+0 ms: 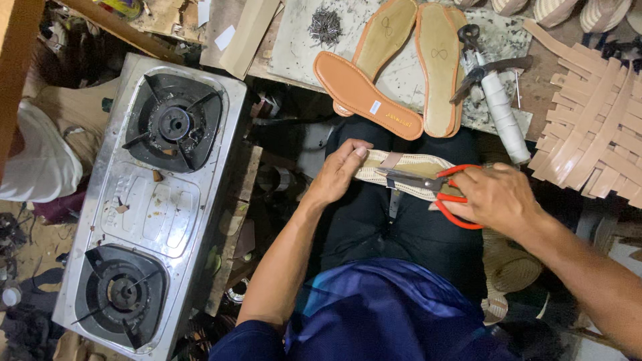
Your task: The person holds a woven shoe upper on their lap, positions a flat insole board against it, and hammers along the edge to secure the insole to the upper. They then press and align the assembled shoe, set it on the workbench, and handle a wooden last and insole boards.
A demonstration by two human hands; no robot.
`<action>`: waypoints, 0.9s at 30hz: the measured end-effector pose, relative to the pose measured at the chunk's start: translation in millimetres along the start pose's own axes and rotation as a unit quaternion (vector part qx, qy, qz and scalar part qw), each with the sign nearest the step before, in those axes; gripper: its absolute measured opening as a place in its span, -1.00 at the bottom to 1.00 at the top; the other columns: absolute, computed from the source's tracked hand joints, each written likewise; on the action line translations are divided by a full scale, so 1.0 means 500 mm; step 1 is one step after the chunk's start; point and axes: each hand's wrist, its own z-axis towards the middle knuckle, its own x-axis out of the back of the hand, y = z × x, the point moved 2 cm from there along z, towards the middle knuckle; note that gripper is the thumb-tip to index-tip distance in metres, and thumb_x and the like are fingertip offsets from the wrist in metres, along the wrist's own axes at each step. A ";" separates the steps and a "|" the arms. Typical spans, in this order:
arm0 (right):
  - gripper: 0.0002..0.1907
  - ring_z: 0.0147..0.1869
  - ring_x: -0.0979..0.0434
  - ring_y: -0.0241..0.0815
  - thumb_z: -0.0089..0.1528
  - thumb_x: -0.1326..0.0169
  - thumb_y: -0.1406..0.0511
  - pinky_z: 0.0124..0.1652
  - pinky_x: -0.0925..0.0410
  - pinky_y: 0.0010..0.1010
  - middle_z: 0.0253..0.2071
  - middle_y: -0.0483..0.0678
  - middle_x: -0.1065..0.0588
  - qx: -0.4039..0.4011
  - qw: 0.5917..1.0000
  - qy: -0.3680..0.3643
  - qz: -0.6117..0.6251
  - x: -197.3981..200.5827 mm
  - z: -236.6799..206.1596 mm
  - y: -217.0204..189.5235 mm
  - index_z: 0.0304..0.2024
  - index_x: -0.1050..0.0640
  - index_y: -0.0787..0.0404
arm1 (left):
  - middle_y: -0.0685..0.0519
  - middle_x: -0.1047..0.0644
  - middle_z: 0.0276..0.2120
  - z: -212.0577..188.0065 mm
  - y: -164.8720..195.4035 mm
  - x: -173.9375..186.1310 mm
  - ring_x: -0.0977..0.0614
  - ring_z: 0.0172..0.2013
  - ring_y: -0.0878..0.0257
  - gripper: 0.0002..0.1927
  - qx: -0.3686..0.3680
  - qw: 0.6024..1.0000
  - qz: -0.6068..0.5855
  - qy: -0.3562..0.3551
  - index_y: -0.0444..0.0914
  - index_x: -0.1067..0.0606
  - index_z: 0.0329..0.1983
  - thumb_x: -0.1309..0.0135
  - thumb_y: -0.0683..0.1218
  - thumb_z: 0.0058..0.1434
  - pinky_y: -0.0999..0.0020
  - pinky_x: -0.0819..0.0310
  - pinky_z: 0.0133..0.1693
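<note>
Over my lap, my left hand (336, 175) clamps the woven sole (408, 175) while my right hand (491, 195) grips red-handled scissors (438, 187) against it.

Single head-worn view — straight down, close over lap and workbench (401, 73)

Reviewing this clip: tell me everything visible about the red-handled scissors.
The scissors have bright red loop handles and dark metal blades. The right hand holds the handles, fingers through or around the loops. They lie roughly level across the person's lap, blades pointing toward the left hand. The blades look nearly closed and rest on a pale woven shoe sole, close to a beige strap on it. The left hand steadies that sole's end.
</note>
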 end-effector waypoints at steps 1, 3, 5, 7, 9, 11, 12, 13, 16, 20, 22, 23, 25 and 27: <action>-0.45 -0.40 -0.58 -0.01 -0.04 -0.29 -0.13 -0.35 -0.43 -0.21 -0.49 -0.03 -0.53 0.003 1.000 0.000 0.007 0.000 0.001 0.004 -0.37 -0.60 0.20 | 0.02 -0.58 -0.21 -0.001 0.001 -0.001 -0.56 -0.16 0.27 -0.56 0.000 1.000 -0.001 0.007 -0.29 -0.50 0.11 0.19 0.12 0.48 0.35 -0.45 -0.07; -0.50 -0.41 -0.59 -0.02 -0.04 -0.28 -0.11 -0.37 -0.42 -0.20 -0.48 -0.03 -0.54 0.002 1.000 -0.008 0.016 -0.002 0.003 0.007 -0.39 -0.61 0.16 | 0.03 -0.58 -0.22 -0.003 0.001 -0.002 -0.56 -0.17 0.30 -0.59 -0.003 1.000 -0.003 0.024 -0.29 -0.50 0.10 0.17 0.08 0.47 0.37 -0.45 -0.08; -0.50 -0.41 -0.59 -0.02 -0.03 -0.27 -0.11 -0.37 -0.42 -0.20 -0.47 -0.03 -0.54 -0.002 1.000 -0.011 0.014 -0.004 0.001 0.004 -0.38 -0.61 0.16 | 0.04 -0.58 -0.21 -0.002 0.001 -0.002 -0.56 -0.16 0.30 -0.59 -0.013 1.000 -0.009 0.024 -0.29 -0.50 0.10 0.18 0.08 0.49 0.37 -0.45 -0.08; -0.44 -0.41 -0.59 0.00 -0.02 -0.26 -0.14 -0.35 -0.44 -0.21 -0.47 -0.01 -0.54 -0.008 1.000 -0.003 0.001 -0.006 -0.003 -0.005 -0.35 -0.60 0.19 | 0.04 -0.58 -0.21 -0.001 0.000 -0.003 -0.56 -0.16 0.30 -0.59 -0.016 0.999 -0.009 0.026 -0.30 -0.50 0.09 0.18 0.08 0.50 0.37 -0.45 -0.08; -0.45 -0.41 -0.60 0.00 -0.01 -0.27 -0.15 -0.35 -0.44 -0.21 -0.46 -0.01 -0.55 -0.025 1.000 -0.016 -0.005 -0.012 -0.005 -0.015 -0.40 -0.58 0.19 | 0.03 -0.58 -0.23 -0.001 -0.001 -0.003 -0.56 -0.18 0.30 -0.59 -0.013 0.999 -0.003 0.032 -0.30 -0.51 0.09 0.17 0.08 0.49 0.37 -0.45 -0.09; -0.45 -0.42 -0.61 0.00 0.01 -0.26 -0.15 -0.35 -0.45 -0.21 -0.47 0.00 -0.55 -0.029 0.999 -0.025 -0.013 -0.015 -0.005 -0.022 -0.42 -0.57 0.20 | 0.04 -0.58 -0.23 -0.002 0.000 -0.004 -0.56 -0.17 0.30 -0.60 -0.014 0.999 -0.008 0.027 -0.30 -0.50 0.08 0.18 0.08 0.50 0.37 -0.45 -0.09; -0.44 -0.43 -0.61 0.00 0.03 -0.26 -0.15 -0.35 -0.46 -0.21 -0.47 0.00 -0.54 -0.025 0.999 -0.028 -0.018 -0.016 -0.004 -0.024 -0.42 -0.57 0.20 | 0.04 -0.58 -0.22 -0.001 0.001 -0.005 -0.56 -0.17 0.30 -0.60 -0.016 1.000 -0.011 0.024 -0.30 -0.50 0.08 0.18 0.07 0.50 0.37 -0.45 -0.09; -0.44 -0.43 -0.61 0.00 0.04 -0.26 -0.15 -0.35 -0.46 -0.21 -0.48 0.01 -0.54 -0.020 0.999 -0.031 -0.022 -0.016 -0.003 -0.026 -0.41 -0.57 0.21 | 0.04 -0.58 -0.24 0.000 0.001 -0.006 -0.55 -0.19 0.30 -0.60 -0.012 1.000 -0.008 0.024 -0.30 -0.50 0.08 0.18 0.07 0.50 0.37 -0.45 -0.10; -0.47 -0.43 -0.62 0.02 -0.03 -0.26 -0.12 -0.37 -0.45 -0.17 -0.48 0.02 -0.55 -0.022 1.000 0.000 0.006 -0.013 0.002 -0.026 -0.42 -0.58 0.19 | 0.04 -0.56 -0.27 -0.001 0.002 -0.005 -0.54 -0.21 0.30 -0.60 -0.012 1.000 0.001 0.026 -0.30 -0.50 0.08 0.18 0.07 0.49 0.37 -0.45 -0.12; -0.43 -0.46 -0.61 0.03 -0.01 -0.27 -0.13 -0.39 -0.46 -0.17 -0.49 0.05 -0.56 -0.024 1.000 -0.010 -0.010 -0.016 0.004 -0.026 -0.39 -0.59 0.24 | 0.04 -0.56 -0.23 -0.001 0.002 -0.006 -0.53 -0.18 0.30 -0.59 -0.020 0.999 -0.023 0.018 -0.31 -0.49 0.08 0.20 0.08 0.50 0.38 -0.43 -0.09; -0.44 -0.46 -0.61 0.04 0.01 -0.28 -0.12 -0.41 -0.46 -0.16 -0.49 0.06 -0.55 -0.019 1.000 -0.017 -0.004 -0.021 0.002 -0.025 -0.40 -0.58 0.26 | 0.04 -0.56 -0.23 0.001 0.001 -0.004 -0.53 -0.17 0.31 -0.58 -0.022 0.999 -0.023 0.016 -0.31 -0.49 0.08 0.21 0.09 0.51 0.39 -0.43 -0.08; -0.46 -0.46 -0.61 0.04 0.01 -0.29 -0.10 -0.41 -0.46 -0.17 -0.48 0.06 -0.56 -0.018 1.000 -0.015 0.007 -0.024 0.000 -0.024 -0.41 -0.57 0.25 | 0.04 -0.56 -0.22 0.001 0.002 -0.004 -0.54 -0.16 0.31 -0.57 -0.029 0.999 -0.017 0.016 -0.31 -0.49 0.08 0.22 0.10 0.51 0.39 -0.44 -0.07; -0.49 -0.46 -0.60 0.05 0.00 -0.31 -0.06 -0.42 -0.46 -0.17 -0.47 0.06 -0.56 -0.016 0.999 -0.006 0.027 -0.029 -0.001 -0.021 -0.44 -0.55 0.24 | 0.04 -0.56 -0.22 0.002 0.002 0.001 -0.54 -0.15 0.31 -0.56 -0.037 0.999 -0.011 0.017 -0.31 -0.49 0.08 0.23 0.10 0.51 0.39 -0.43 -0.06; -0.51 -0.48 -0.61 0.03 -0.01 -0.32 -0.03 -0.47 -0.46 -0.20 -0.44 0.07 -0.58 -0.020 0.999 -0.006 0.031 -0.034 -0.003 -0.019 -0.40 -0.57 0.26 | 0.05 -0.56 -0.22 -0.001 0.002 0.001 -0.53 -0.16 0.30 -0.55 -0.029 0.999 -0.020 0.013 -0.31 -0.49 0.09 0.23 0.11 0.51 0.39 -0.42 -0.07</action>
